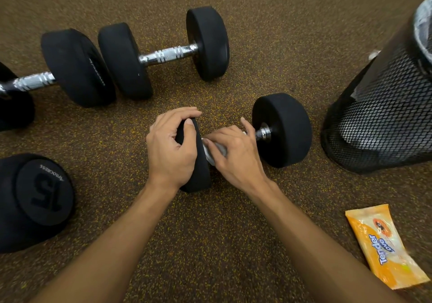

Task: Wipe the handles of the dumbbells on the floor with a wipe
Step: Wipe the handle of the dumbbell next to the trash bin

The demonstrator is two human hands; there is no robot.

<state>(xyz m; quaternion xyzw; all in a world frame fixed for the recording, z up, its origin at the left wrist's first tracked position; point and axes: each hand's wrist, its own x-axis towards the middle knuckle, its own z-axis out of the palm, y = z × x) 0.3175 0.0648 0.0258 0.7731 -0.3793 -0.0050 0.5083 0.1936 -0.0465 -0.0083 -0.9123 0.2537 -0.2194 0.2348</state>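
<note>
A small black dumbbell (281, 129) lies on the speckled brown floor in the middle of the view. My left hand (171, 148) grips its near weight head from above. My right hand (236, 155) is wrapped around the chrome handle with a grey-white wipe (211, 150) pressed between palm and handle. Only a short bit of bare handle (263, 133) shows by the far head. Farther back lies a larger dumbbell (163, 55) with its chrome handle uncovered. Another dumbbell (77, 69) lies to its left.
A black mesh bin (383, 115) with a plastic liner stands at the right, close to the small dumbbell. An orange pack of wipes (383, 246) lies on the floor at lower right. A dumbbell head marked 15 (39, 197) sits at lower left.
</note>
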